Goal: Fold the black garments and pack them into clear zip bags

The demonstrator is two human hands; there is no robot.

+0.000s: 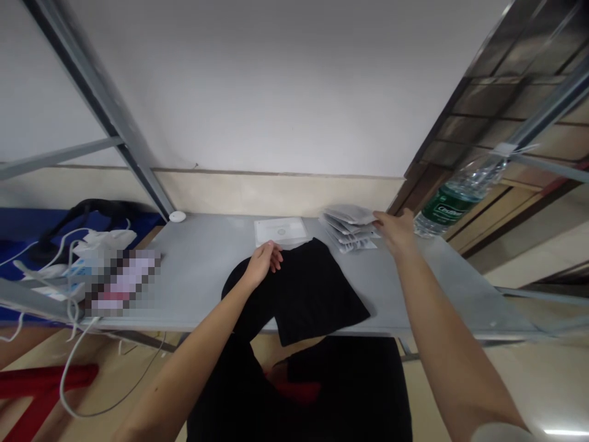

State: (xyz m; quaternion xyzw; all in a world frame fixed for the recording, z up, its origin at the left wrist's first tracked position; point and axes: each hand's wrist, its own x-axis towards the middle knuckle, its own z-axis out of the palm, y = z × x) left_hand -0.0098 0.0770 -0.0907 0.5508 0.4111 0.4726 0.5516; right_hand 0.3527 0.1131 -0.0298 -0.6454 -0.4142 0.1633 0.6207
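My right hand (396,228) reaches to the back right of the grey table, its fingertips pinching the edge of the top packet in a pile of flat white packets (348,216). The packets lie loosely stacked, and what is in them cannot be made out. My left hand (265,263) hovers over or rests on a piece of black cloth (317,294), its fingers loosely bent and apart, with nothing seen in them. The black cloth lies flat and hangs slightly past the front edge. Behind the left hand lies a flat white packet (281,229) with a small round mark.
A large water bottle with a green label (448,205) stands right of my right hand, near a metal post. Left are a white round object (177,217), white cables (69,307), a blurred-out patch (126,282) and a black strap (99,207). A wall borders the back.
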